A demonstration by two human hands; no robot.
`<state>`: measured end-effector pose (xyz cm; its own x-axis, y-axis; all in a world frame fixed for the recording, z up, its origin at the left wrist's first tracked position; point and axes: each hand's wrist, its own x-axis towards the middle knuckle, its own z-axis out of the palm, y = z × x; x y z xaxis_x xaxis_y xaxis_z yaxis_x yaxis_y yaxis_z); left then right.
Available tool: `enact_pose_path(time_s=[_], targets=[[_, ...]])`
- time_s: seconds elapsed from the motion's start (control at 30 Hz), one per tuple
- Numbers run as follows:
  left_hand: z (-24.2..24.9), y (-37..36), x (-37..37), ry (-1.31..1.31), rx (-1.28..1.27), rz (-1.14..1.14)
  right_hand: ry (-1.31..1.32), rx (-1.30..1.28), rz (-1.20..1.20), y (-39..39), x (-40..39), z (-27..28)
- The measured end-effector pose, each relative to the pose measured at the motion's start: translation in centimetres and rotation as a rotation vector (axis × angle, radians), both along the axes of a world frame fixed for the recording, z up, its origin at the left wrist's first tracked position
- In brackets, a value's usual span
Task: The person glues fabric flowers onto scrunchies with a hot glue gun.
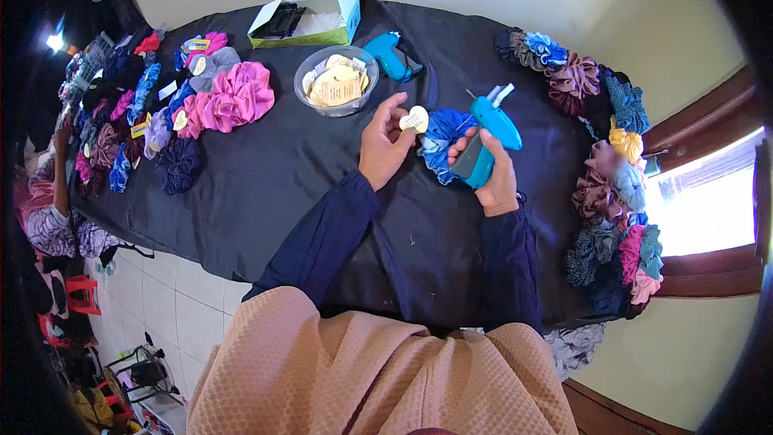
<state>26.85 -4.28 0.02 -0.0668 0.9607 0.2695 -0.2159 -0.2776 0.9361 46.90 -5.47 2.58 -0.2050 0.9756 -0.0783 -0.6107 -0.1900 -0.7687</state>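
A cream heart-shaped paper tag (414,119) with small print is at the fingertips of my left hand (385,145), whose thumb and fingers close on it. My right hand (499,181) grips a teal tagging gun (501,125), its needle end pointing away from me. Between the two hands, against the gun and my right fingers, sits a blue patterned scrunchie (440,143), overlapped by the tag's edge. Beyond my left hand stands a clear round tub (300,90) of cream tags (338,80).
A second teal tagging gun (391,56) lies by the tub, near an open box (348,20). Scrunchies are heaped at left (233,101) and along the right edge (624,177) of the black-covered table (306,165). Another person's arm (61,161) shows at far left.
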Motion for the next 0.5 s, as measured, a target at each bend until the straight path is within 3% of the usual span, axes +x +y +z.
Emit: enact_pose_path(time_s=[0.2, 0.5], targets=[[-0.67, 0.59, -0.36, 0.087, 0.034, 0.105, -0.065, 0.038, 0.057, -0.37, -0.49, 0.40], [-0.12, 0.27, -0.42, 0.081, -0.002, 0.061, -0.134, 0.077, 0.091, -0.67, -0.93, 0.78]])
